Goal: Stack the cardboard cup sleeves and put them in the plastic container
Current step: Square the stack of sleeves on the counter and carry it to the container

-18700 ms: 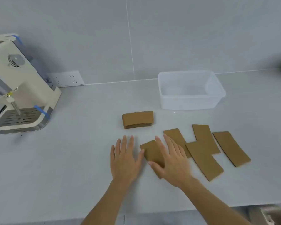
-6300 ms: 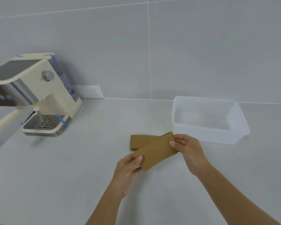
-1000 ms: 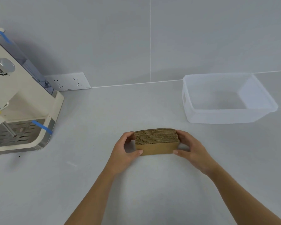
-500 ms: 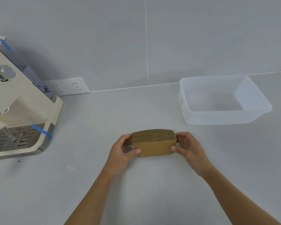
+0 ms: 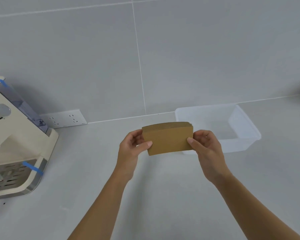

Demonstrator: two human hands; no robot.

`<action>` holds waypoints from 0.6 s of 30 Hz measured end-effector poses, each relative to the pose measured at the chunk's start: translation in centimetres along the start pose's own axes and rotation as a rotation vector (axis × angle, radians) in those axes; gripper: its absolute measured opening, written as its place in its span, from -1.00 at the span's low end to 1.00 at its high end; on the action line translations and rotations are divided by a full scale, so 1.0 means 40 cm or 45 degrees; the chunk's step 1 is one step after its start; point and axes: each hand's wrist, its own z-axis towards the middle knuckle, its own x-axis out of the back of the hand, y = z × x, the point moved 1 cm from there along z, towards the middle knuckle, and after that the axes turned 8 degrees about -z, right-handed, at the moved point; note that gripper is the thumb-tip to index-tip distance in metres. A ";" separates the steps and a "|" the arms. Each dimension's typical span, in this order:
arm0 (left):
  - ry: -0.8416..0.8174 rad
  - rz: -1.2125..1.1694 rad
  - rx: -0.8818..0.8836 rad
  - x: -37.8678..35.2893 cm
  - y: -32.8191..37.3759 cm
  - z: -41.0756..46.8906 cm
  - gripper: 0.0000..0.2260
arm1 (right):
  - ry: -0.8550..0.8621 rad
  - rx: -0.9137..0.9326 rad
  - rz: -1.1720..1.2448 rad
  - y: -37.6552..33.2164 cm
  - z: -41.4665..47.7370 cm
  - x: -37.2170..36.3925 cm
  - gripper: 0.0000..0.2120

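Sleeve stack (image 5: 168, 139), unprinted, pinched by both hands

Brown sleeve stack (image 5: 168, 138) beside clear container (image 5: 246, 141)

**Countertop and Items Resting on It**

Pale grey countertop (image 5: 87, 170), meeting a grey tiled wall (image 5: 197, 58) at the far edge. Cream coffee machine (image 5: 10, 144) at the left, marked with strips of blue tape, drip tray facing the near side. Clear plastic container (image 5: 249, 137) at the far right, open-topped, standing just before the wall. Small dark speck (image 5: 4, 203) near the machine's base.
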 end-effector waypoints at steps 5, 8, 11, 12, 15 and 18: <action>0.008 -0.106 0.028 -0.124 0.027 0.054 -0.57 | 0.033 0.011 0.048 -0.066 0.051 0.070 -0.84; 0.034 -0.147 0.090 -0.212 0.026 0.093 -0.55 | 0.068 -0.010 0.033 -0.098 0.093 0.131 -0.86; 0.034 -0.120 0.142 -0.294 0.012 0.129 -0.59 | 0.112 -0.080 0.037 -0.122 0.140 0.193 -0.85; 0.044 -0.113 0.163 -0.322 0.006 0.143 -0.59 | 0.121 -0.109 0.045 -0.127 0.159 0.217 -0.85; 0.095 -0.085 0.249 -0.383 -0.017 0.185 -0.59 | 0.127 -0.233 0.038 -0.129 0.213 0.277 -0.87; 0.144 0.001 0.391 -0.429 -0.054 0.233 -0.59 | 0.115 -0.403 -0.064 -0.113 0.272 0.330 -0.74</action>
